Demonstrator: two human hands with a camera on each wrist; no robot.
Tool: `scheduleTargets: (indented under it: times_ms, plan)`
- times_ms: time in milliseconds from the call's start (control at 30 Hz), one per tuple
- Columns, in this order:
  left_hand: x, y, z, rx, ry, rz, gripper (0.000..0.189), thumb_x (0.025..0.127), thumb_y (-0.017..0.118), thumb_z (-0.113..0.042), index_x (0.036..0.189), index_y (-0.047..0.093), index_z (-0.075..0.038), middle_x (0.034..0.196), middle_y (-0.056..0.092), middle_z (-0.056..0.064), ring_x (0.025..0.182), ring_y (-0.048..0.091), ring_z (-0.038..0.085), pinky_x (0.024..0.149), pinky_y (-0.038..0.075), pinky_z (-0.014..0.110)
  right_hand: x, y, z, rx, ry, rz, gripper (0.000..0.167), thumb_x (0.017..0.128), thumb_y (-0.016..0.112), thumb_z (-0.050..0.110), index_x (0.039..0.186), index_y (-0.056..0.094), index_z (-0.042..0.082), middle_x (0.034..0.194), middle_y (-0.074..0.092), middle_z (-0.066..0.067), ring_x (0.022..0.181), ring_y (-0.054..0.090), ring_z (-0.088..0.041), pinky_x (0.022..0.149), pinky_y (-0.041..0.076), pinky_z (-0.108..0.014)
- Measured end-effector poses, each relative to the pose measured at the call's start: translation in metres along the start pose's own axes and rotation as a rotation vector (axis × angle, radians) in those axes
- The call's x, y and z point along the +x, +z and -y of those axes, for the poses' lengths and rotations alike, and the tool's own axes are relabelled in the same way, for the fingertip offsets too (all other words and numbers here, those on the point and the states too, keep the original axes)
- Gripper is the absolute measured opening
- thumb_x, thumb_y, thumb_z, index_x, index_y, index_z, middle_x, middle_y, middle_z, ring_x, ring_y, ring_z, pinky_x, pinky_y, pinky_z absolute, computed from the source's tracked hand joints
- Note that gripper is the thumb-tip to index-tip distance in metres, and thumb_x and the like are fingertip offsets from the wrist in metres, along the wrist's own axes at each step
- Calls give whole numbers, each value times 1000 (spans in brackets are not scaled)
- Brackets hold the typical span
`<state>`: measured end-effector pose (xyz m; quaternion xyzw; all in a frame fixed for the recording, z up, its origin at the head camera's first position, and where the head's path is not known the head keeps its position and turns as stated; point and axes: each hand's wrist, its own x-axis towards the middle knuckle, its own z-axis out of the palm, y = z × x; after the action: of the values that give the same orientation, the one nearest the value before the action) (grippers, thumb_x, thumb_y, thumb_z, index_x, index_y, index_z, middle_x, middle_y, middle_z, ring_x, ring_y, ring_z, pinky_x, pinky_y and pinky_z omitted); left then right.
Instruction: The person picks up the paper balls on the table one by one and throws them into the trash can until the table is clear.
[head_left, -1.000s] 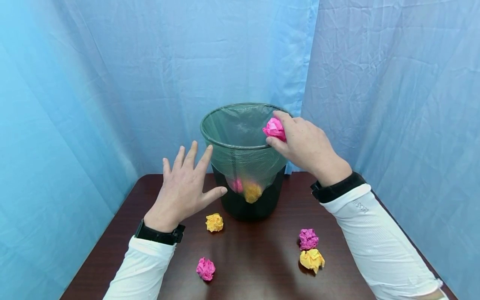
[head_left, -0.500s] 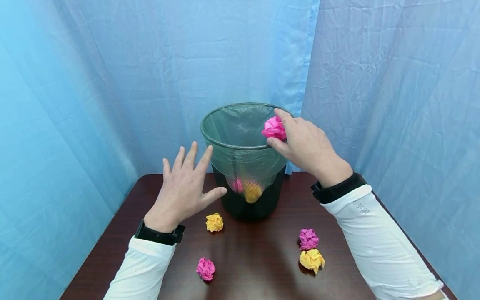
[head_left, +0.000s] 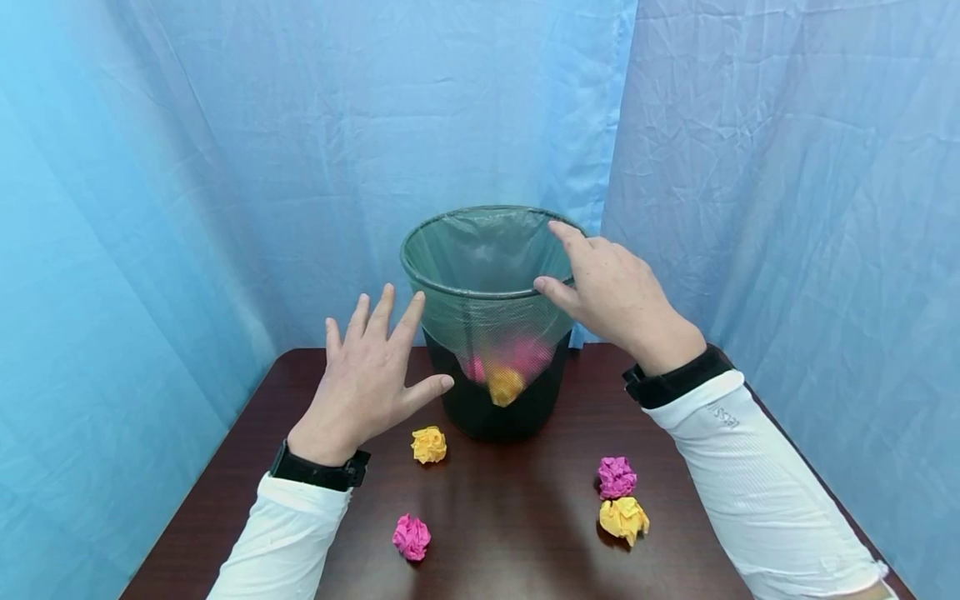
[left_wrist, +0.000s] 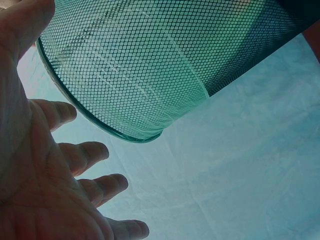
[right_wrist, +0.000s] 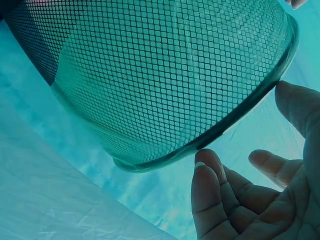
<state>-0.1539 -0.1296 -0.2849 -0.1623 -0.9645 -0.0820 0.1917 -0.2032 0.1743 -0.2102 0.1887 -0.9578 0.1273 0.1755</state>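
Head view: showing the bin (head_left: 501, 427) standing upright on the desk (head_left: 480, 508), long axis vertical, with the right hand (head_left: 622, 292) covering part of the rim (head_left: 480, 295) on the right and the left hand (head_left: 367, 379) hovering beside it on the left. Holding nothing in the right hand, bending the fingers loosely and parting thumb from index. Holding nothing in the left hand either, spreading the fingers nearly straight. Finding the one relation that counts: four loose balls lying on the near side of both hands, lower than either. Placing the yellow ball (head_left: 429, 446) just in front of the bin, nearer the left hand; the pink ball (head_left: 412, 537) farther toward the viewer on that same side; the magenta ball (head_left: 617, 477) touching or nearly touching the orange-yellow ball (head_left: 624, 519) on the right hand's side. Seeing no long axis in any of them, all being roundish crumples. Glimpsing other balls (head_left: 506, 385), yellow and pink, low inside the bin through the mesh. Looking from the right wrist, catching what the head view is hiding: bent fingers and thumb coming right up to the rim, without being able to tell contact. Looking from the left wrist, getting the open palm and mesh wall but none of the loose balls.
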Motion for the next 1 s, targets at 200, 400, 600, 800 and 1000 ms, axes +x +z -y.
scheduleTargets:
  times_ms: [200,400,600,800,1000]
  plan:
    - [0,0,1,2,0,0,107,87,67,-74,168,23,-21,173,18,21,156,17,53,113,12,86,0,0,0,3,-2,4,79,102,64,46,165,29,15,124,68,-20,111,66,-38,85,55,-60]
    - [0,0,1,5,-4,2,107,87,67,-74,168,22,-21,173,18,21,156,17,53,113,12,86,-3,0,-1,4,1,12,79,102,64,46,166,28,15,139,63,-23,122,62,-42,91,53,-63]
    - [-2,1,3,-9,-8,1,107,87,69,-72,168,23,-21,173,18,21,156,16,53,113,11,85,-7,3,-4,-1,4,-3,79,102,65,47,164,32,13,150,55,-23,132,56,-45,98,51,-66]
    - [-4,2,5,-7,-12,-1,108,86,69,-73,169,21,-22,173,18,21,156,17,54,113,11,85,-11,6,-8,2,-4,-26,79,101,67,46,164,34,12,158,46,-24,139,48,-49,104,47,-68]
    - [-7,6,7,-4,-13,2,107,87,69,-73,168,21,-21,172,19,22,155,18,54,113,12,85,-18,10,-15,6,18,-24,84,100,68,46,165,29,9,164,31,-32,145,38,-55,109,40,-71]
